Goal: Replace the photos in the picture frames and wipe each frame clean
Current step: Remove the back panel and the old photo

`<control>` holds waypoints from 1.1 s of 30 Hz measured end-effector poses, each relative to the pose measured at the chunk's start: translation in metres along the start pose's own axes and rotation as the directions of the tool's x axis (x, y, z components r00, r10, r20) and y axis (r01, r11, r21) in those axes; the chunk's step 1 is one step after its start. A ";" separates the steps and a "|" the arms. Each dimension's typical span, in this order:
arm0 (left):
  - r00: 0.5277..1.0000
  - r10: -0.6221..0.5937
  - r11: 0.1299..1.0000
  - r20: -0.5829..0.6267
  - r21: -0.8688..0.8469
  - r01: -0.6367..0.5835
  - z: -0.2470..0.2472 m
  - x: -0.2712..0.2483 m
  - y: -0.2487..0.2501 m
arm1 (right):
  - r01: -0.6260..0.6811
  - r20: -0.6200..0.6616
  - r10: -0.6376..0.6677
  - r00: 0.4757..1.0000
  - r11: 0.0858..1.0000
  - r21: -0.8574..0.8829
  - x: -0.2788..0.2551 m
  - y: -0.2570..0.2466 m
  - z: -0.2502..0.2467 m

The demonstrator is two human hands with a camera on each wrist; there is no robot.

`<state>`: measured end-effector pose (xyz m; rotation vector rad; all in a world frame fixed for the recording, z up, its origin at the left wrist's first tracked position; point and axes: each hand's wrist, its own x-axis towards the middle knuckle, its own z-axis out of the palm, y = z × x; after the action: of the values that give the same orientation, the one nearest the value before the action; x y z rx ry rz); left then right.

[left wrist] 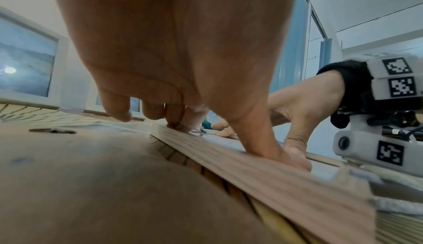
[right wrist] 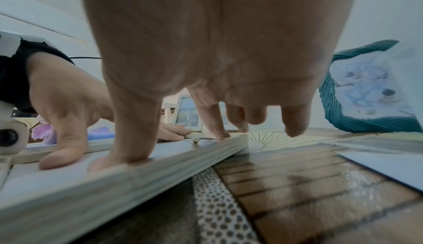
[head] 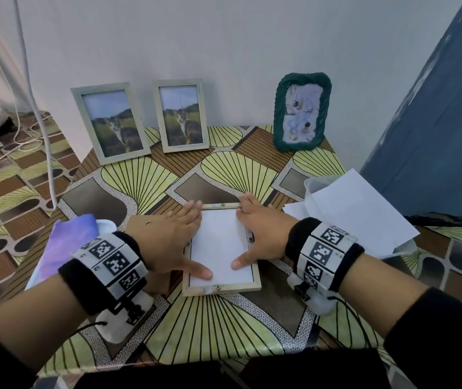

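Fingers on both hands are straight and spread, pressing flat, nothing gripped. Left hand sits on the left edge of the face-down wooden frame, thumb on the white photo back near the bottom-left corner, fingertips at the top-left rail. Right hand mirrors it on the right edge: thumb on the paper low right, index tip on the top-right corner, other fingers hanging past the rail over the table.

Frame lies flat at the centre of the patterned tablecloth, back open, small metal tabs visible on the rails. Brown backing board lies just left of the frame, under the left wrist.

Purple cloth further left. Loose white sheets at the right, on a clear plastic sleeve. Against the wall: two pale wooden frames with cat photos and a green woven frame, all upright.
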<state>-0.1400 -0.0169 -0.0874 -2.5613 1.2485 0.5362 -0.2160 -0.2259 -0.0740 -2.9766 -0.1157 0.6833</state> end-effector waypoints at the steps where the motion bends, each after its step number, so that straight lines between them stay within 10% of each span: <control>1: 1.000 -0.001 1.000 -0.011 0.002 0.001 0.001 0.000 0.000 | 0.016 -0.010 -0.016 1.000 1.000 0.000 0.000 0.000 0.001; 19: 0.976 -0.025 0.982 -0.217 -0.186 -0.016 -0.007 -0.006 0.006 | 0.114 -0.315 0.001 0.949 0.931 0.346 -0.018 -0.003 0.017; 33: 0.906 -0.084 0.952 -0.414 -0.304 -0.050 -0.017 -0.011 0.010 | 0.054 -0.257 0.038 0.966 0.937 0.344 -0.035 -0.006 0.022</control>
<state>-0.1506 -0.0215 -0.0681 -3.0712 1.3596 0.1782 -0.2572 -0.2218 -0.0781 -2.6856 0.0114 0.2683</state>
